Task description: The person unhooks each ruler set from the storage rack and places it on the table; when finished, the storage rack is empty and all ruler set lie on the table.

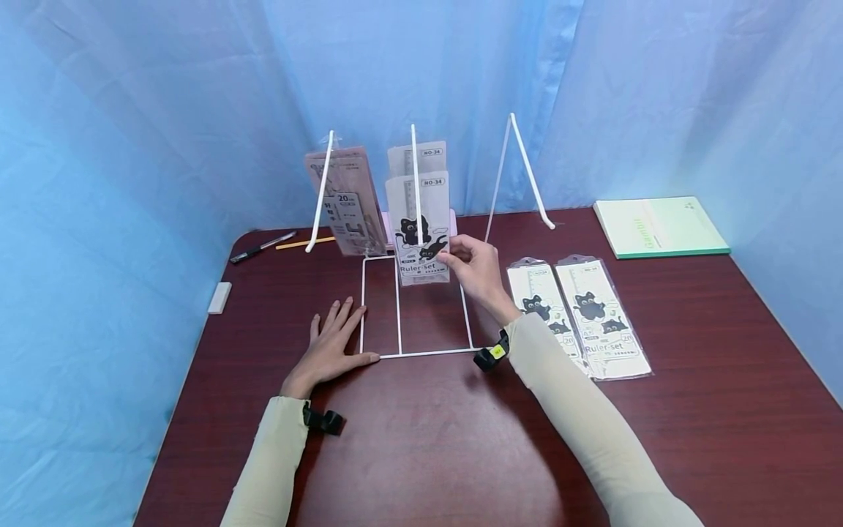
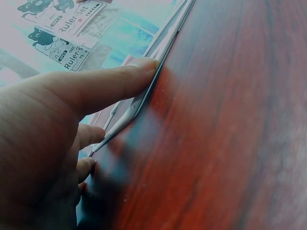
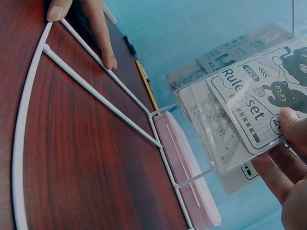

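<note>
My right hand (image 1: 476, 269) pinches the lower right edge of a ruler set (image 1: 416, 219), a clear pack with black cats on its card. That pack hangs on the middle prong of a white wire display rack (image 1: 435, 353), in front of another like it. In the right wrist view, my thumb lies on the front of the ruler set (image 3: 240, 110), fingers behind. My left hand (image 1: 332, 348) lies with spread fingers at the rack's front left corner. The left wrist view shows its thumb (image 2: 120, 81) on the wire. Pink ruler packs (image 1: 345, 201) hang on the left prong.
Two more ruler sets (image 1: 602, 318) lie side by side right of the rack. Behind them is a pale green notebook (image 1: 661, 227). A pink case (image 3: 184, 172) stands behind the rack base. A pen (image 1: 263, 247), a yellow pencil (image 1: 304, 243) and a white eraser (image 1: 219, 298) lie left.
</note>
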### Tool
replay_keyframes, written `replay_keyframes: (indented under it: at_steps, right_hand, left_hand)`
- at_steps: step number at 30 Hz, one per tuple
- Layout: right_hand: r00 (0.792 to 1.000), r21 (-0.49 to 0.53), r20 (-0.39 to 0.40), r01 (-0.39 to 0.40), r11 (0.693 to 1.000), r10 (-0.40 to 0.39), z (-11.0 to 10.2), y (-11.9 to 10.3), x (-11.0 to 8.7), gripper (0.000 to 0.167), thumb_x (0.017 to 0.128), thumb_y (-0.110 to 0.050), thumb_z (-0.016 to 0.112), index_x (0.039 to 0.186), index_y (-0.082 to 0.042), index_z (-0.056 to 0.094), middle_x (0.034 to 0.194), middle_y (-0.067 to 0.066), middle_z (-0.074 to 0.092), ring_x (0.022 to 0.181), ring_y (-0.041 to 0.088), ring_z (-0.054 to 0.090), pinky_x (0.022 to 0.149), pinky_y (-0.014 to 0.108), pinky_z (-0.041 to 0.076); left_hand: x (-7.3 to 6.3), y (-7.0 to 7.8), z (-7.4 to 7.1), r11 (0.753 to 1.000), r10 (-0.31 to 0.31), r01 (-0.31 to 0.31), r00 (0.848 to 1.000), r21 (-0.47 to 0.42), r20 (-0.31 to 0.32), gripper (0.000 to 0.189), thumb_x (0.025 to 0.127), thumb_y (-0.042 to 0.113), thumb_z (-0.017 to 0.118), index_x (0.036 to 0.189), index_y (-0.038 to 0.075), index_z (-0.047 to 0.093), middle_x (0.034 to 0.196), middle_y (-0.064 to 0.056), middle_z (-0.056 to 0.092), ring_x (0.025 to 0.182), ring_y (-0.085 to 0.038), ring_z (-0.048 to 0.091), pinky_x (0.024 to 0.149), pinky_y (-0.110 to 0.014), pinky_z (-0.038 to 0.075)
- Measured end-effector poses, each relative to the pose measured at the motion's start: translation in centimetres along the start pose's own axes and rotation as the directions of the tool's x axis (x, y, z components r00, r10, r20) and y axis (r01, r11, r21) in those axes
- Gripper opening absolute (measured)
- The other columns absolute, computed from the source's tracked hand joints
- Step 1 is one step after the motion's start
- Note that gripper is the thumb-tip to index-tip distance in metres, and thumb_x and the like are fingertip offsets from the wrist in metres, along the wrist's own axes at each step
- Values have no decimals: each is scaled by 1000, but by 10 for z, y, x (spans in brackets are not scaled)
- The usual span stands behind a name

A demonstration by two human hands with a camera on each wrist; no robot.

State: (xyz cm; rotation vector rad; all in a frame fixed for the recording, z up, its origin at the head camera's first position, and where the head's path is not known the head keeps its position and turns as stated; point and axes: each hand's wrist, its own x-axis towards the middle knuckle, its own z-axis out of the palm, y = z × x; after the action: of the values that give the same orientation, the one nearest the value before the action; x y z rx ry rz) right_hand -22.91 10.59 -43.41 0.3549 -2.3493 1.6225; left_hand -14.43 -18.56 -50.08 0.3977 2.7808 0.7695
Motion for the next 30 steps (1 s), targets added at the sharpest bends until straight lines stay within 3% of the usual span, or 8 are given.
replay_keyframes:
  at_steps: [4, 12, 17, 24, 30]
  right_hand:
    - [1000, 6, 7, 5, 1000, -5, -1, -1, -4, 16, 87, -3, 75, 99, 7, 72, 91, 24, 76, 81, 26, 73, 69, 8, 50]
    - [1000, -19, 20, -1, 1000, 2, -5, -2, -11, 15, 87, -5, 76, 97, 5, 73, 89, 22, 76, 73, 5, 67, 66, 10, 49]
    - [1000, -42, 17, 17, 999, -17, -7, -3, -16, 14, 85, -5, 77, 96, 4, 74, 88, 21, 77, 73, 12, 69, 65, 9, 49]
    - [1000, -44, 19, 16, 999, -15, -10, -5, -24, 15, 84, -5, 78, 95, 4, 74, 87, 21, 77, 69, -7, 61, 66, 9, 50]
    - [1000, -44, 22, 2, 999, -1, -12, -7, -32, 14, 84, -7, 79, 94, 3, 75, 87, 21, 77, 69, -7, 62, 67, 10, 51]
  left_hand:
    - [0, 0, 0, 1000, -3, 3, 1000, 5, 2, 99, 84, 54, 73, 162, 19, 22, 171, -11, 7, 159, -35, -2, 122, -67, -6]
    - [0, 0, 1, 1000, -3, 3, 1000, 3, 6, 98, 84, 54, 73, 161, 18, 23, 171, -11, 6, 159, -35, -2, 122, -66, -6]
    - [0, 1, 0, 1000, -4, 4, 1000, 6, 6, 99, 84, 54, 73, 161, 18, 23, 171, -11, 6, 159, -35, -2, 122, -66, -6]
    - [1, 0, 0, 1000, -7, 7, 1000, 9, 7, 99, 84, 54, 73, 162, 19, 22, 171, -10, 6, 159, -35, -2, 122, -66, -6]
    - [1, -1, 1, 1000, -5, 5, 1000, 3, 5, 99, 84, 55, 73, 161, 19, 23, 171, -11, 7, 159, -35, -2, 122, -66, -6]
